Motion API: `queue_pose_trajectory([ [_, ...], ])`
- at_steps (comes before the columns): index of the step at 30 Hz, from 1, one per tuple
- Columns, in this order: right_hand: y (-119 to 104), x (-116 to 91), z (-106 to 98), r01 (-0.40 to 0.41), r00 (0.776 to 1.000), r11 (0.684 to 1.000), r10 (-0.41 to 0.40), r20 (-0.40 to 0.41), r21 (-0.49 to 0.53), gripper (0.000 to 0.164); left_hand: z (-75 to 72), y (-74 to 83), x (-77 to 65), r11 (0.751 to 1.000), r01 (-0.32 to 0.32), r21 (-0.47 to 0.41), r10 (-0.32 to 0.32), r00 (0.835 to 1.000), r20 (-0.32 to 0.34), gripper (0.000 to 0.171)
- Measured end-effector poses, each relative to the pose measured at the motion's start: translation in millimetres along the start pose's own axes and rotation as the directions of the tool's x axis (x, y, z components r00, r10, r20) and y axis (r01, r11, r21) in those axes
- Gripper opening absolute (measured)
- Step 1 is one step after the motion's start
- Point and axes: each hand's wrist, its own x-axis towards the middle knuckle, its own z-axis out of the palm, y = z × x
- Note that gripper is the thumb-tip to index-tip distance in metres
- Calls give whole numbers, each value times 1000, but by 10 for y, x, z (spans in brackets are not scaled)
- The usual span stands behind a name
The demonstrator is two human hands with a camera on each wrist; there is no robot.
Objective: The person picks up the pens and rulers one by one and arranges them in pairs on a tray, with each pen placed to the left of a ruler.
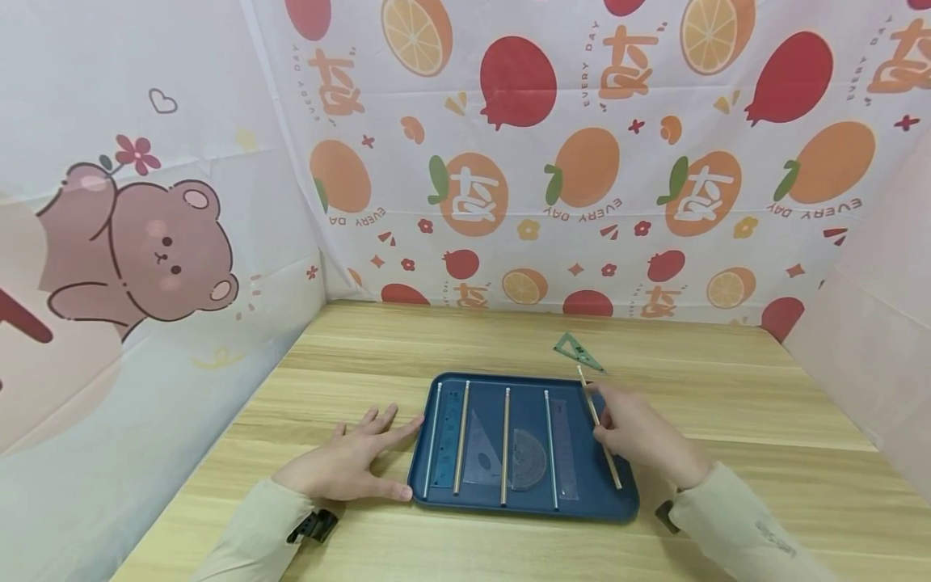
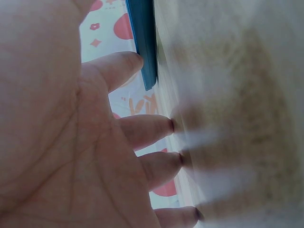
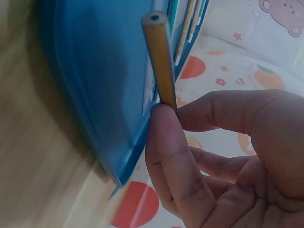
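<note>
My right hand pinches a yellowish pencil between thumb and fingers, over the right end of a blue tray. That pencil slants, its white-tipped end pointing to the back. With fingers spread, my left hand touches the tray's left rim; in the left wrist view a fingertip meets the blue edge. Lying in the tray from left to right are a blue pencil, a teal ruler, a tan pencil, a clear set square, another pencil, a clear protractor, a bluish pencil and a clear ruler.
Behind the tray's back right corner, a green set square lies on the wood-grain table. A fruit-print cloth hangs along the back edge, and a bear-print cloth stands at the left.
</note>
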Motion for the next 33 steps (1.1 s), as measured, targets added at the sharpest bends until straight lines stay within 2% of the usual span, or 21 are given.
queue_pose_trajectory([
  [14, -54, 66, 187, -27, 998, 999, 29, 51, -42, 59, 13, -22, 4, 1000, 4, -9, -4, 1000, -5, 104],
  [33, -138, 71, 248, -69, 993, 996, 75, 95, -62, 61, 17, -5, -5, 1000, -9, -1, 9, 1000, -9, 105],
])
